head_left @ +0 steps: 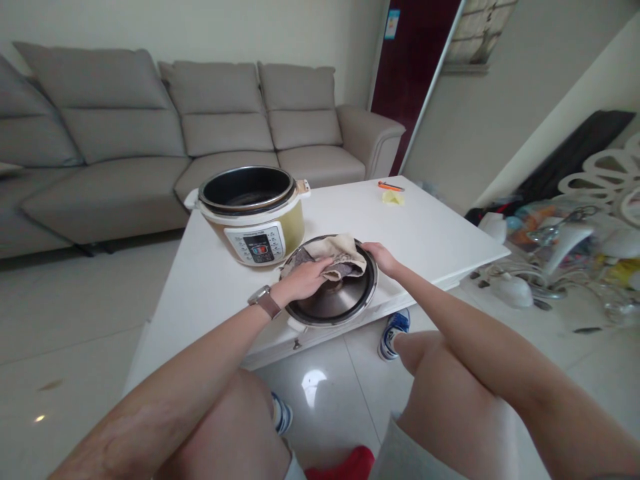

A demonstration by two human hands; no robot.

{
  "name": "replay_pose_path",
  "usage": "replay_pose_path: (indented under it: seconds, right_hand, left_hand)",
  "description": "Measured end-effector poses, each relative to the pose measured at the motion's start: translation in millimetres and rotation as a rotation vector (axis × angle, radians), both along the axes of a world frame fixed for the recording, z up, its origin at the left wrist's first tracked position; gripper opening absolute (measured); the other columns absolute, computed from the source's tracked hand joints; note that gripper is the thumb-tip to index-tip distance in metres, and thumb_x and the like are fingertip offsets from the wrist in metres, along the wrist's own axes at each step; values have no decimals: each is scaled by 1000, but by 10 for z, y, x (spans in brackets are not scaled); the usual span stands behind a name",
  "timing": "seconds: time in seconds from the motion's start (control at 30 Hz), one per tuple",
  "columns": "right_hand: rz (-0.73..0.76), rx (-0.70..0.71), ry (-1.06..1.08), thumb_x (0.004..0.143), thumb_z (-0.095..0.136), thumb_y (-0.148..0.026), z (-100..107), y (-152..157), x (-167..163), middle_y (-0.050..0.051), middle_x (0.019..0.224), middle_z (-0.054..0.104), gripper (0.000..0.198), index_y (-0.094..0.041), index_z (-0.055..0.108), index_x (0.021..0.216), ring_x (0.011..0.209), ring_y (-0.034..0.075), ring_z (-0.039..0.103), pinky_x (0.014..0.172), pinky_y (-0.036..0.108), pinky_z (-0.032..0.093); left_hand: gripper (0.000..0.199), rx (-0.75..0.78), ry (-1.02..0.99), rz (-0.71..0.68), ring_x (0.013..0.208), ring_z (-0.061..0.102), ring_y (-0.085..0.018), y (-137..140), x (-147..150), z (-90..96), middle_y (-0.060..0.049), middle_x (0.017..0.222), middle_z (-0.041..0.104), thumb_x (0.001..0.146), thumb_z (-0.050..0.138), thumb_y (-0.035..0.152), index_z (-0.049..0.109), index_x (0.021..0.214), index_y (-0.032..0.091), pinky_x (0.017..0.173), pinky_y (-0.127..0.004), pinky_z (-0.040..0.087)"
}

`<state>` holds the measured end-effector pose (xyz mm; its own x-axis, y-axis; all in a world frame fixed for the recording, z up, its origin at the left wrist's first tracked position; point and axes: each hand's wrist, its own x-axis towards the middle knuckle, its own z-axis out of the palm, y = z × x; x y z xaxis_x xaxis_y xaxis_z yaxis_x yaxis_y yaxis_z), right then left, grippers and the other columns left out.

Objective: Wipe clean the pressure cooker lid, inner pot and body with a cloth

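- Your left grip (306, 279) holds a cloth (347, 252) against the lid (333, 303), apparently wiping.
- Your right grip (380, 256) clasps its rim.
- The next stroke likely needs steady support.

Left grip (305, 280) holds cloth (347, 252) on lid (333, 303); right grip (384, 258) holds rim (373, 283).

A long grey sofa of leather-like material (225, 137) stands along the pale wall (260, 30). To its right is a tall dark red panel (415, 73), which carries a small blue-and-white label (393, 24). On the white rectangular table (425, 227) lies a thin orange object (391, 187), and just beside it a pale yellow piece (393, 199). At the right, white curved lamp-like parts (513, 291) rest on glossy light tiles (75, 320).
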<state>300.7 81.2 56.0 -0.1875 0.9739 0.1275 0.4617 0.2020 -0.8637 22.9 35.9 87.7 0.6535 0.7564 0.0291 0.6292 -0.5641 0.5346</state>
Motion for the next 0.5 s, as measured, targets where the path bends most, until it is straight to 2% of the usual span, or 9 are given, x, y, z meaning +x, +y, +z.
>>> replay_pose_path:
  seconds: [0.2,0.3,0.4,0.5]
  right_hand:
    - [16,27,-8,87,45,-47,-14,2,22,5,82,72,40,-20,68,69,87,24,59,87,34,44]
    - [26,52,-32,86,45,-46,-22,13,29,5,82,72,38,-21,68,69,87,26,60,88,36,44]
    - [27,58,-36,85,44,-46,-18,22,17,5,82,72,38,-21,68,69,88,26,60,90,37,43]
    - [19,33,12,86,45,-48,-1,19,-9,5,82,72,39,-21,67,69,89,26,60,90,37,44]
  left_hand:
    - [53,-102,-34,35,140,54,-30,56,-98,118,-8,151,59,94,49,34,58,145,20,118,-37,39]
    - [51,-199,-95,-65,138,56,-29,-15,-89,188,-7,150,60,92,50,31,62,141,21,120,-37,36]
    - [46,-386,-173,-220,132,60,-27,-114,-48,225,-5,143,66,91,53,30,68,133,22,119,-37,37]
    - [42,-515,-213,-223,125,64,-28,-173,-28,231,-5,134,71,87,58,33,72,126,20,116,-38,41]
